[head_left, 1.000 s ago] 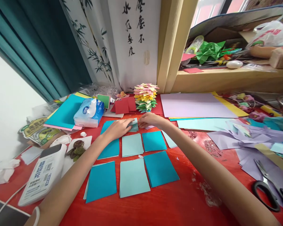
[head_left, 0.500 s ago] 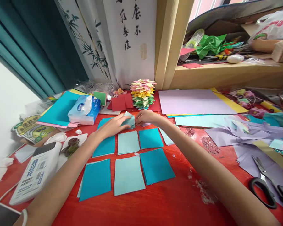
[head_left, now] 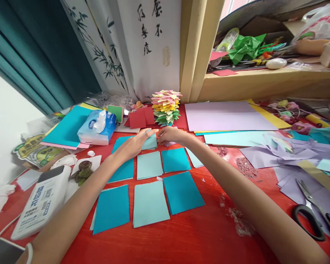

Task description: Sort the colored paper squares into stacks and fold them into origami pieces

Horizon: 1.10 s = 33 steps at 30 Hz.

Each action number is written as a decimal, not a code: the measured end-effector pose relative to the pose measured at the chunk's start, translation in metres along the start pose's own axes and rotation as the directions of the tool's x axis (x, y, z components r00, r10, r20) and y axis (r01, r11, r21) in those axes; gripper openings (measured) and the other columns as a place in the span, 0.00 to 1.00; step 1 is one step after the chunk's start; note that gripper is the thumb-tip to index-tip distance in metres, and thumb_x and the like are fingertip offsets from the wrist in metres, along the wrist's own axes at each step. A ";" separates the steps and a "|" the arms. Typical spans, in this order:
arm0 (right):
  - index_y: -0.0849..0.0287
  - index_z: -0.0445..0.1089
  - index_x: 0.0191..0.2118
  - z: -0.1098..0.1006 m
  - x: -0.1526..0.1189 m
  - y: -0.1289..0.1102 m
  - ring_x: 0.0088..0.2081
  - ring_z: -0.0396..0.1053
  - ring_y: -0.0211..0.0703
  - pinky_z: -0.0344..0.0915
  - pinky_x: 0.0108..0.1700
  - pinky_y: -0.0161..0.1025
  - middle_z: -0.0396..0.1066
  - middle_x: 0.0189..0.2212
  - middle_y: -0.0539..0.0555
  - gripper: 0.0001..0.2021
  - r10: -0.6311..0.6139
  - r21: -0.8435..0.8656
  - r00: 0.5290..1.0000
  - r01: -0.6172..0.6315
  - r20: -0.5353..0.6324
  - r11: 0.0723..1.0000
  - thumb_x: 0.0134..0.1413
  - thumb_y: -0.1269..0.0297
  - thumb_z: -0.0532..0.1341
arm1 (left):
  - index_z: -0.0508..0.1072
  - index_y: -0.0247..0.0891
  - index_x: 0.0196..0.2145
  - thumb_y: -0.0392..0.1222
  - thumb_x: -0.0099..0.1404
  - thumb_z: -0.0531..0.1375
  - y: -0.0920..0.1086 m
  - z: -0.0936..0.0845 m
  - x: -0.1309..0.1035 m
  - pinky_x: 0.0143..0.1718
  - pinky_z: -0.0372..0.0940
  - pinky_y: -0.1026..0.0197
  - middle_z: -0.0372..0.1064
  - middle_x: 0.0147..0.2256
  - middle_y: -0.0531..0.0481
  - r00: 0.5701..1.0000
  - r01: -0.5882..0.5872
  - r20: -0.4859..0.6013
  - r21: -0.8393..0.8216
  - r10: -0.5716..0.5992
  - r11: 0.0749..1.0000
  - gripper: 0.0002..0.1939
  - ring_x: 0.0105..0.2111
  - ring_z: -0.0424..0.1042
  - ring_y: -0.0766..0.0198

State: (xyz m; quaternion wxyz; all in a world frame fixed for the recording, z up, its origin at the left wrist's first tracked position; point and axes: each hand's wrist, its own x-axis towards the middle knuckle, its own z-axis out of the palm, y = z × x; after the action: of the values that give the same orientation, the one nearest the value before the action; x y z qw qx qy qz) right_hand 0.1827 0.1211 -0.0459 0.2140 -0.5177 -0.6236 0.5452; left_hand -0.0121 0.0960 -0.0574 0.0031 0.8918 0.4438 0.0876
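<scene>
Square paper piles lie in rows on the red table: a pale one (head_left: pixel 150 207) between two blue ones (head_left: pixel 112 209) (head_left: pixel 183 192) in front, with a pale one (head_left: pixel 149 165) and a blue one (head_left: pixel 176 160) behind. My left hand (head_left: pixel 136 143) is at a pale sheet (head_left: pixel 150 142) at the back, its fingers stretched out along the sheet's left side. Just right of that sheet is my right hand (head_left: pixel 169 135), fingers bent and close together; whatever they hold is too small to make out.
A folded-paper stack (head_left: pixel 166 108) stands behind my hands. A tissue pack (head_left: pixel 97 126) and a white device (head_left: pixel 41 201) are at the left. Large lilac sheets (head_left: pixel 228 115) lie at the back right, scissors (head_left: pixel 310 205) at the right edge.
My left hand's fingers have straightened and risen over the pale sheet, which now lies flatter. My right hand has barely moved. The view has shifted slightly.
</scene>
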 end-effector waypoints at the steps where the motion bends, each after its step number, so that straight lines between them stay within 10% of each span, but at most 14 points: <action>1: 0.60 0.67 0.24 0.000 0.000 0.000 0.32 0.72 0.44 0.70 0.32 0.36 0.73 0.23 0.54 0.06 -0.002 -0.001 1.000 0.002 0.002 1.000 0.40 0.78 0.62 | 0.51 0.52 0.59 0.34 0.65 0.39 0.000 -0.001 0.000 0.40 0.63 0.63 0.49 0.60 0.52 1.000 -0.014 0.026 0.006 0.014 1.000 0.26 0.49 0.64 0.58; 9: 0.61 0.67 0.23 0.000 -0.001 -0.002 0.31 0.72 0.44 0.70 0.33 0.37 0.73 0.23 0.54 0.07 0.004 -0.003 1.000 -0.004 0.002 1.000 0.41 0.79 0.61 | 0.62 0.46 0.53 0.61 0.61 0.47 0.000 0.000 0.003 0.45 0.61 0.57 0.61 0.51 0.45 0.993 0.088 0.082 0.004 -0.088 0.996 0.27 0.50 0.63 0.51; 21: 0.61 0.68 0.22 0.000 0.000 -0.001 0.29 0.72 0.43 0.70 0.31 0.35 0.72 0.22 0.53 0.07 0.012 0.031 1.000 -0.012 0.006 0.999 0.40 0.79 0.62 | 0.70 0.38 0.38 0.48 0.67 0.42 -0.006 0.004 0.005 0.34 0.59 0.62 0.66 0.35 0.47 0.999 -0.034 -0.002 -0.002 0.034 0.999 0.20 0.34 0.67 0.62; 33: 0.66 0.68 0.24 0.003 0.000 0.001 0.26 0.72 0.37 0.72 0.36 0.34 0.73 0.23 0.57 0.07 0.016 0.199 0.997 -0.031 0.076 0.979 0.52 0.71 0.59 | 0.64 0.37 0.25 0.44 0.63 0.48 0.004 -0.004 0.010 0.33 0.58 0.62 0.63 0.28 0.50 0.953 0.197 -0.199 -0.164 -0.228 0.967 0.13 0.31 0.64 0.63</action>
State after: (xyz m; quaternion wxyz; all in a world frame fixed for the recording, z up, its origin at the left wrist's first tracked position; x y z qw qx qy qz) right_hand 0.1806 0.1198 -0.0476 0.2354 -0.4804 -0.5669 0.6264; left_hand -0.0039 0.1011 -0.0516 0.0280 0.8215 0.5275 0.2147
